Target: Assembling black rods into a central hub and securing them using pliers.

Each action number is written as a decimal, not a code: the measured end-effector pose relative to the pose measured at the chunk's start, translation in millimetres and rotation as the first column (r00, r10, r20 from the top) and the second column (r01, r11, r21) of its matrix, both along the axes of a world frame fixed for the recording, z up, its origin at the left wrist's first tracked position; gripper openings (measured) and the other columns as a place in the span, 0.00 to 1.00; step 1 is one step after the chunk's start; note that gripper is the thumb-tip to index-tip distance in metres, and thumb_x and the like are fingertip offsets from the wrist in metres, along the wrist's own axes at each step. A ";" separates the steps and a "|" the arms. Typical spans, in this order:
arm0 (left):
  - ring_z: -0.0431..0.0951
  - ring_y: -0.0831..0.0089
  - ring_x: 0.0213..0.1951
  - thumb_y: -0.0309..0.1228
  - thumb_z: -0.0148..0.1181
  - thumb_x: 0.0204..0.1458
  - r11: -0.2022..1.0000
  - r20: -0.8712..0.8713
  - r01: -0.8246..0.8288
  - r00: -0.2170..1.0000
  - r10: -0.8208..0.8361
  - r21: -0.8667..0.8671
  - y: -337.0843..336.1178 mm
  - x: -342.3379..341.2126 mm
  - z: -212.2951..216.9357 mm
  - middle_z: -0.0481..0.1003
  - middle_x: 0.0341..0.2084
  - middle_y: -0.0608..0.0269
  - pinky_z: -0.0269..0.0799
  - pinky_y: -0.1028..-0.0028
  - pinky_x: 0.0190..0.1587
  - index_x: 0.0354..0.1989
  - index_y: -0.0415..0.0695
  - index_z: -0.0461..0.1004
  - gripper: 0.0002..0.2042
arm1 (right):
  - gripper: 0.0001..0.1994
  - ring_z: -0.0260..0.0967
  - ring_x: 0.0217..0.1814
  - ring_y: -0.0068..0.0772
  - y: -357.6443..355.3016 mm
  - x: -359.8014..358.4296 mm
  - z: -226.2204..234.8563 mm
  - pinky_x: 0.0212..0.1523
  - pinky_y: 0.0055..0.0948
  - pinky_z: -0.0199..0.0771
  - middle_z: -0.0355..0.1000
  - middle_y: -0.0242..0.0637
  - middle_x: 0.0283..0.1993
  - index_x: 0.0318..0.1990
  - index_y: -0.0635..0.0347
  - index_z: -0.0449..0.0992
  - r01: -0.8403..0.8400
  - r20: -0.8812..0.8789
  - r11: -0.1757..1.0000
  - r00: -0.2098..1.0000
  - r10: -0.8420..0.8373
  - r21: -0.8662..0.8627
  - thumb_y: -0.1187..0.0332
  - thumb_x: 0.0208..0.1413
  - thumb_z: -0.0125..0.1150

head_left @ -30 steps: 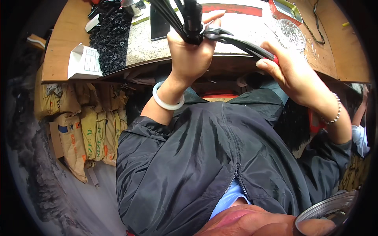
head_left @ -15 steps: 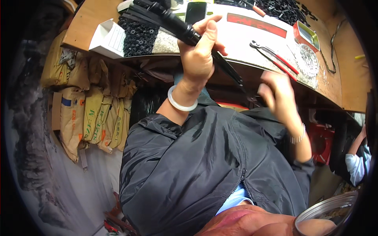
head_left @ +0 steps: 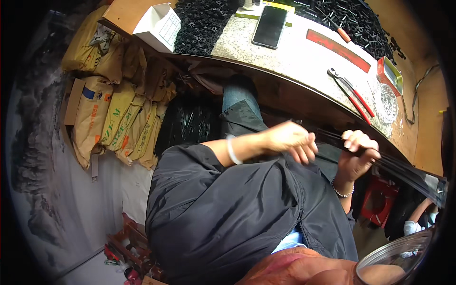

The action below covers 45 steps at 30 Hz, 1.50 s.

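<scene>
A long black bundle of thin rods [head_left: 403, 168], resembling a folded umbrella frame, slants down to the right from my right hand [head_left: 359, 151]. The fingers and thumb of that hand are wrapped round it. A thinner dark length of it reaches left toward my left hand [head_left: 292, 141], which is over my lap. The left fingers hang bent and are smeared by motion, so whether they pinch anything does not show. At the far right, clear plastic seems to overlap the end of the bundle.
On the bench lie a phone [head_left: 269, 26], red-handled pliers [head_left: 351, 95], a screwdriver [head_left: 343, 32], a clear glass dish [head_left: 385, 103], a red-rimmed tin [head_left: 390, 76], a white box [head_left: 158, 28] and heaped black parts [head_left: 202, 28]. Brown sacks [head_left: 92, 114] stand left. Another person's arm [head_left: 420, 213] shows right.
The black frame has swung from upper left, in my left hand, to the right, where my right hand grips it. My left hand has come down from the bench toward my lap.
</scene>
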<state>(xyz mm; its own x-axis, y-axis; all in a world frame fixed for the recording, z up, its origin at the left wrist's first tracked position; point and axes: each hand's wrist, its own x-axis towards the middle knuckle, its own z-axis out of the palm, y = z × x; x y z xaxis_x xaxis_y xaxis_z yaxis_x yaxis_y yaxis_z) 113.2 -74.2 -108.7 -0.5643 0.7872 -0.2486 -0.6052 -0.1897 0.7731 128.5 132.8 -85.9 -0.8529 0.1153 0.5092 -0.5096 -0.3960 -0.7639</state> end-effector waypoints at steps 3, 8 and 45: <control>0.75 0.64 0.30 0.28 0.56 0.47 0.582 -0.987 -0.810 0.140 0.077 -0.070 -74.2 -72.5 11.4 0.75 0.30 0.55 0.72 0.69 0.34 0.33 0.36 0.73 0.08 | 0.15 0.62 0.23 0.30 -10.9 -6.2 -41.1 0.30 0.33 0.67 0.64 0.37 0.20 0.28 0.62 0.66 -0.007 0.064 0.990 0.998 -0.002 0.139 0.58 0.58 0.48; 0.70 0.52 0.41 0.30 0.56 0.44 -0.109 -0.838 -0.971 -0.124 -0.531 0.213 -224.2 -182.8 -7.6 0.70 0.37 0.46 0.65 0.61 0.46 0.41 0.36 0.71 0.15 | 0.07 0.68 0.26 0.27 -22.1 -12.7 -87.8 0.32 0.28 0.72 0.70 0.39 0.24 0.32 0.64 0.70 -0.067 0.276 0.969 0.961 -0.002 0.239 0.70 0.57 0.50; 0.75 0.66 0.41 0.25 0.50 0.54 0.942 -0.403 -0.053 0.895 0.192 0.332 61.2 -123.5 135.3 0.71 0.41 0.48 0.71 0.72 0.46 0.47 0.33 0.67 0.13 | 0.16 0.66 0.31 0.22 -25.0 -52.2 -18.7 0.37 0.22 0.68 0.71 0.41 0.32 0.34 0.60 0.65 -0.222 0.226 0.974 0.952 0.206 0.050 0.54 0.57 0.49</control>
